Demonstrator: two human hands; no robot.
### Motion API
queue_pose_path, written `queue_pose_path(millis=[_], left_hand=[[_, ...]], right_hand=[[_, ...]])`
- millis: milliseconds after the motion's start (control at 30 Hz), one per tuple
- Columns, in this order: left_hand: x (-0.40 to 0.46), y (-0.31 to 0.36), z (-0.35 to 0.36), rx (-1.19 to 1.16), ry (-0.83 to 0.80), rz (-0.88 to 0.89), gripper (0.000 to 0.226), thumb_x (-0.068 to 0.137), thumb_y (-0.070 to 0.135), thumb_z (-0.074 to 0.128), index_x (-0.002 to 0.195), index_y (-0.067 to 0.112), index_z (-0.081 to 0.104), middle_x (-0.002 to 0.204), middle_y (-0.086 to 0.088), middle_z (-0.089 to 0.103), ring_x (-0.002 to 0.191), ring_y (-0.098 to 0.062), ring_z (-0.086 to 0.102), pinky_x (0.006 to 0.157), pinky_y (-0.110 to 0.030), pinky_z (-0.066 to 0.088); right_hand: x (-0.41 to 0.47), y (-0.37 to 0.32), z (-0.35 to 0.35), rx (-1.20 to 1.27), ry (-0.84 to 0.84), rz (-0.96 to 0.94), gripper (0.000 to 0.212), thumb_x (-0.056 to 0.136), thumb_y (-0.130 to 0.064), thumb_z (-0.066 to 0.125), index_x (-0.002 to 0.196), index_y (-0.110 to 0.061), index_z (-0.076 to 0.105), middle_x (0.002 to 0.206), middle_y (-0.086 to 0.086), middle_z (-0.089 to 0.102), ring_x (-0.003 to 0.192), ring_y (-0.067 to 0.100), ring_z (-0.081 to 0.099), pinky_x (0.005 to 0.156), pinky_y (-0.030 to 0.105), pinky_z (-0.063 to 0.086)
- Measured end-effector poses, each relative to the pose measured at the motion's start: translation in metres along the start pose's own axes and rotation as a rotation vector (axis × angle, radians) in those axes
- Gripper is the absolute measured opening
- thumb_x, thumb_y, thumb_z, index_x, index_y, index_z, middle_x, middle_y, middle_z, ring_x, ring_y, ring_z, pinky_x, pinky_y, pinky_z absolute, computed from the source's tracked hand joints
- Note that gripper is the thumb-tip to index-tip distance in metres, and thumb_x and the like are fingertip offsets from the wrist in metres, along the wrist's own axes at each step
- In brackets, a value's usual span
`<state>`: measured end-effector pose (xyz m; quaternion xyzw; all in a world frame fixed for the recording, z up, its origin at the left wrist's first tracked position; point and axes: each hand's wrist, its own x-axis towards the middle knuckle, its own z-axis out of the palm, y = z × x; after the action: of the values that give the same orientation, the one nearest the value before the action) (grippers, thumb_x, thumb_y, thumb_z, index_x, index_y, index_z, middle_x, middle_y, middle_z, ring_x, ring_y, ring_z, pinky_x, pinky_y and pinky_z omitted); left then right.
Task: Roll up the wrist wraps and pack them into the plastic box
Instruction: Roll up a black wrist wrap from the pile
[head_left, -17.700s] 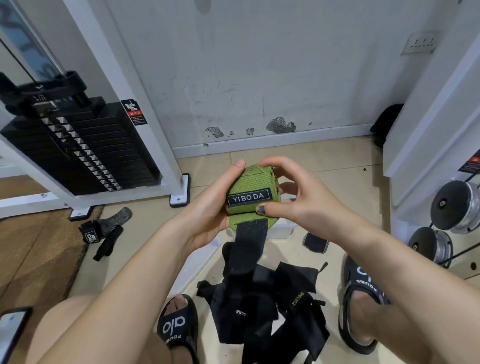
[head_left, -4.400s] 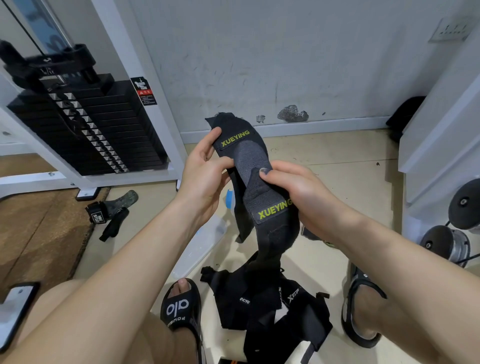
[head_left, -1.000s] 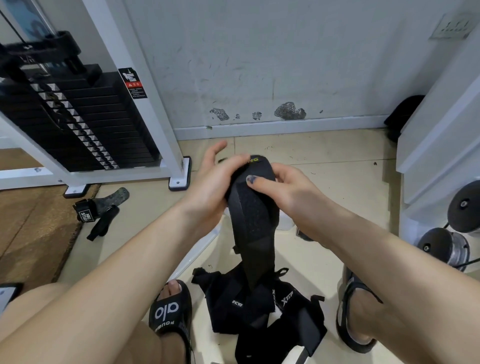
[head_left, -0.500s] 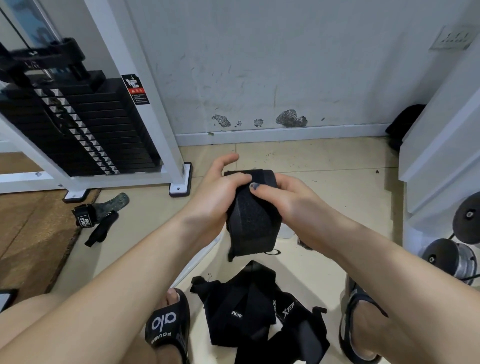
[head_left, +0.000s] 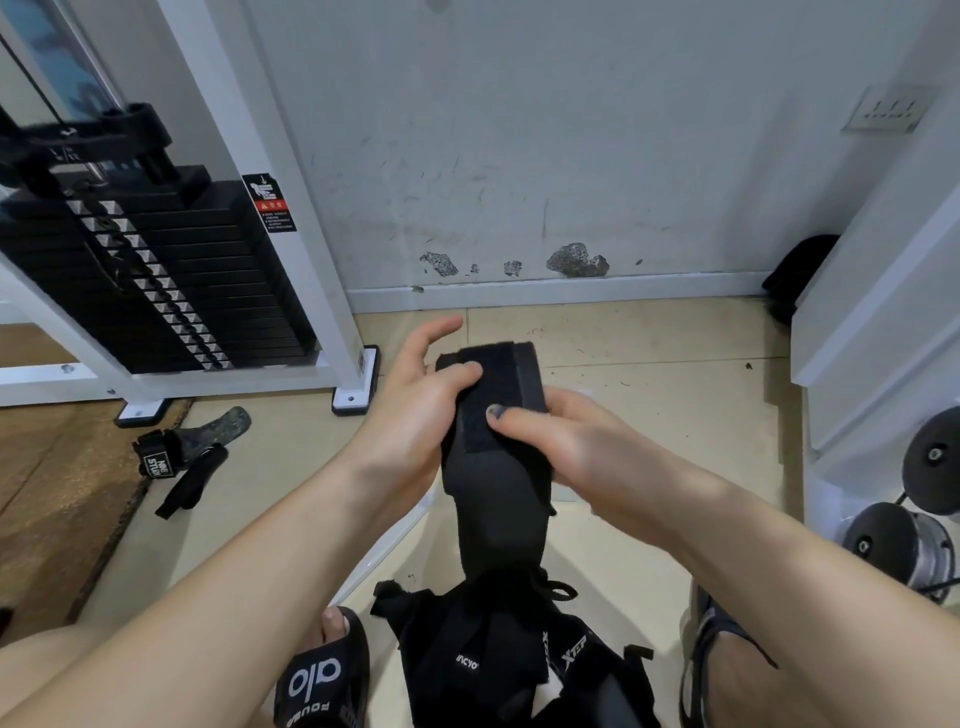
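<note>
A black wrist wrap (head_left: 496, 410), mostly rolled into a thick bundle, is held up between both hands above the floor. My left hand (head_left: 415, 415) grips its left side, thumb on top and index finger stretched out. My right hand (head_left: 561, 441) grips the right side, thumb pressing the velcro strip. A short loose tail (head_left: 498, 525) hangs below the roll. A pile of black wraps (head_left: 493, 660) lies on the floor between my feet. The plastic box (head_left: 566, 491) is almost wholly hidden behind my hands; its white lid (head_left: 395, 545) slants under my left forearm.
A weight-stack machine (head_left: 171, 280) with a white frame stands at the left. Black lifting straps (head_left: 182, 452) lie on the tile beside a brown mat (head_left: 47, 483). Dumbbells (head_left: 904, 540) sit at the right under a white frame. My sandalled feet (head_left: 322, 675) flank the pile.
The hanging tail has grown shorter as the wrap was rolled up; the roll in my hands is thicker. My hands stayed at about the same place.
</note>
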<state>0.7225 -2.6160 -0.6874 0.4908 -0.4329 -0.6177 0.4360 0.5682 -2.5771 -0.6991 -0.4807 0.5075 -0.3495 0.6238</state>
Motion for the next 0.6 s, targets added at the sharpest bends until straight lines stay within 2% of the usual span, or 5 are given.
queue_pose_path(millis=[100,233,400,533,600], left_hand=[[0.005,0.004,-0.004,-0.063,0.029,-0.018,0.039,0.105,0.014,0.052,0.139,0.032,0.052,0.091,-0.004,0.072,0.073,-0.011,0.071,0.069,-0.033,0.058],[-0.002,-0.002,0.005,-0.023,-0.057,-0.108,0.042,0.102,0.014,0.055,0.140,0.031,0.050,0.107,-0.011,0.073,0.077,-0.015,0.072,0.066,-0.028,0.058],[0.000,0.002,0.003,-0.092,0.040,-0.044,0.039,0.105,0.006,0.049,0.139,0.026,0.052,0.090,-0.010,0.069,0.063,-0.014,0.070,0.053,-0.024,0.056],[-0.002,0.005,0.004,-0.094,-0.024,-0.130,0.043,0.106,0.021,0.050,0.147,0.030,0.040,0.104,-0.007,0.065,0.074,-0.012,0.069,0.062,-0.023,0.057],[-0.007,0.003,0.009,-0.077,-0.065,-0.200,0.047,0.104,0.019,0.052,0.147,0.033,0.039,0.108,-0.009,0.067,0.074,-0.016,0.070,0.062,-0.026,0.057]], right_hand=[[0.001,0.003,0.003,-0.039,0.035,0.008,0.023,0.104,-0.034,0.056,0.120,-0.023,0.069,0.111,0.002,0.078,0.103,0.020,0.075,0.090,0.036,0.060],[0.004,-0.002,0.001,0.030,0.154,-0.080,0.019,0.105,-0.029,0.056,0.113,-0.022,0.071,0.104,0.001,0.079,0.097,0.014,0.075,0.076,0.024,0.059],[-0.001,0.001,0.004,0.001,0.052,0.061,0.022,0.105,-0.035,0.054,0.118,-0.022,0.067,0.105,0.002,0.079,0.098,0.017,0.076,0.086,0.032,0.061],[-0.002,-0.001,0.004,-0.054,0.175,0.016,0.018,0.103,-0.036,0.058,0.112,-0.023,0.066,0.098,-0.003,0.078,0.090,0.014,0.075,0.066,0.025,0.057],[0.000,-0.002,0.002,-0.011,0.213,0.029,0.024,0.101,-0.042,0.058,0.116,-0.024,0.063,0.107,0.001,0.076,0.097,0.018,0.074,0.074,0.030,0.059]])
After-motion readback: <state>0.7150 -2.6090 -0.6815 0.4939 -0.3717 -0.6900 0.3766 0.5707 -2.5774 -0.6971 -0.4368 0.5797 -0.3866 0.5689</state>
